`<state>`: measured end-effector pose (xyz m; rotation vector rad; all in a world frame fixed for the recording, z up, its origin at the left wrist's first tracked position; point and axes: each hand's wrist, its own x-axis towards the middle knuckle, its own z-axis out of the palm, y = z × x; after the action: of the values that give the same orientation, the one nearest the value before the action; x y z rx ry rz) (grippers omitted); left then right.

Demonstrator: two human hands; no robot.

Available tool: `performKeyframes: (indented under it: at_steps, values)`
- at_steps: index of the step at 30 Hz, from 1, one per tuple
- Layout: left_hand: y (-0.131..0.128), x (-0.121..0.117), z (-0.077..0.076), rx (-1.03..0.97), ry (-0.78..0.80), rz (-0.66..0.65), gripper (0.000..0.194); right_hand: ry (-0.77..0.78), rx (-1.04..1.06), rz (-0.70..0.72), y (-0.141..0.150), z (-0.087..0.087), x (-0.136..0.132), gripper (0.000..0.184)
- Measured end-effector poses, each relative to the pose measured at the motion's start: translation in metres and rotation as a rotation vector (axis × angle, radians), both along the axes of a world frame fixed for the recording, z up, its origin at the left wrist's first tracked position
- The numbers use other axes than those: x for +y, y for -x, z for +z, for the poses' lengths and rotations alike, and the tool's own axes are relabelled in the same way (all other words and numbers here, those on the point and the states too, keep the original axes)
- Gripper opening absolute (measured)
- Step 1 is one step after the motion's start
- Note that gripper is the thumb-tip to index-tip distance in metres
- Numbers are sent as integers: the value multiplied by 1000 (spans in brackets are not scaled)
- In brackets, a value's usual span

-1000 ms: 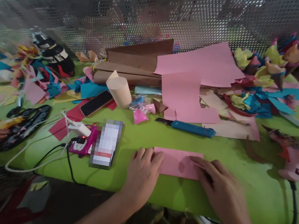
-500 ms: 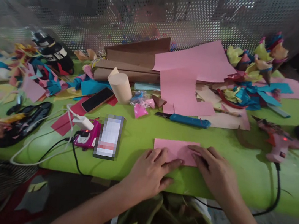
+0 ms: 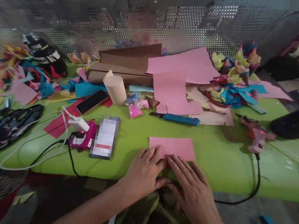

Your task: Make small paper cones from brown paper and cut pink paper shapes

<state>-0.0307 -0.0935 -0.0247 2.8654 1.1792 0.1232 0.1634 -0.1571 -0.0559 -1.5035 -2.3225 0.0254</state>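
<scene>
A small rectangular pink paper [image 3: 182, 145] lies at the near side of the green table. My left hand [image 3: 147, 167] rests on its lower left part, fingers laid on the sheet and thumb pointing to the right. My right hand [image 3: 192, 187] lies along the paper's near edge with its fingers stretched out flat toward my left hand. The two hands almost meet at the thumbs. Part of the paper's near edge is hidden under the fingers.
Beyond the paper lies a blue utility knife [image 3: 181, 119] with its blade out. A glue gun [image 3: 259, 137] with a lit red light stands at right, its cord hanging off the table. Left are a phone [image 3: 105, 137], a magenta power strip [image 3: 84, 138] and cables. Large pink sheets [image 3: 171, 87] lie behind.
My right hand has moved left from the paper's right end to its near edge, fingers flattening. My left hand has turned, its thumb now out to the right. The co-worker's hand at left has gone.
</scene>
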Motion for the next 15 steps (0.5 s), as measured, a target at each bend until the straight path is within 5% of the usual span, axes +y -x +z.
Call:
performKeyframes:
  at_steps: [7,15]
  values:
    - [22,-5,0,-2,26,-5,64,-27,-64,-113,-35,-3,-5,62]
    - [46,-14,-5,6,-6,81,68,-66,-32,-116,-39,-9,-9,64]
